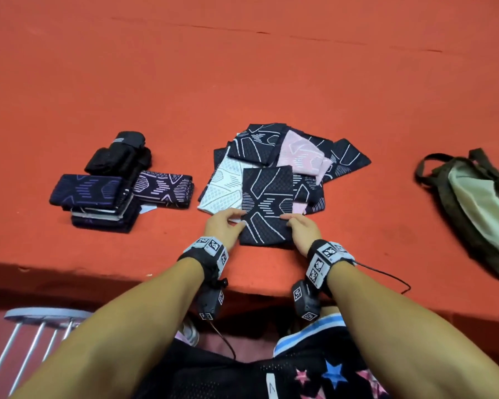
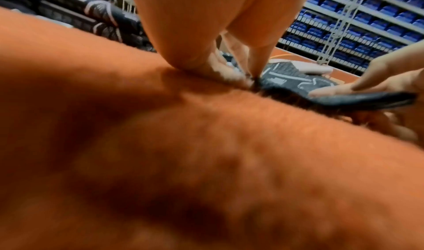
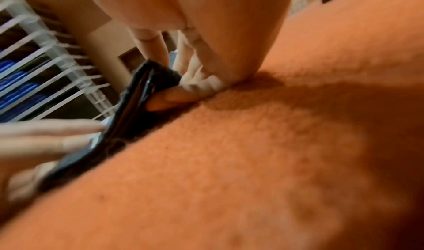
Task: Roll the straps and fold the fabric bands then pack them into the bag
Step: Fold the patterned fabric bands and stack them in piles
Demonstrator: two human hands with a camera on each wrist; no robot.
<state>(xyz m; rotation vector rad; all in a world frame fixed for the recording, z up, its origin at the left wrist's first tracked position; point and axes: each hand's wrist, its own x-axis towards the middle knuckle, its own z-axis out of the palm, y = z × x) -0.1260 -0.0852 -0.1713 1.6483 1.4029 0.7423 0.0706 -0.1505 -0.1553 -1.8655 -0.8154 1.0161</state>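
Note:
A dark navy fabric band (image 1: 267, 197) with white lines lies flat near the front of the orange felt table (image 1: 271, 82). My left hand (image 1: 226, 226) pinches its left edge. My right hand (image 1: 301, 228) pinches its right edge, thumb under the band (image 3: 135, 99) in the right wrist view. In the left wrist view the band (image 2: 298, 79) lifts slightly off the felt near my left hand (image 2: 229, 70). Behind it lies a loose pile of navy, white and pink bands (image 1: 297, 159). An olive bag (image 1: 473, 208) lies open at the right.
At the left sit a stack of folded bands (image 1: 104, 200) and rolled black straps (image 1: 118, 156). The table's front edge (image 1: 98, 272) runs just below my wrists. A metal rack (image 1: 41, 326) stands at lower left. Shelves of blue boxes (image 2: 367, 18) are behind.

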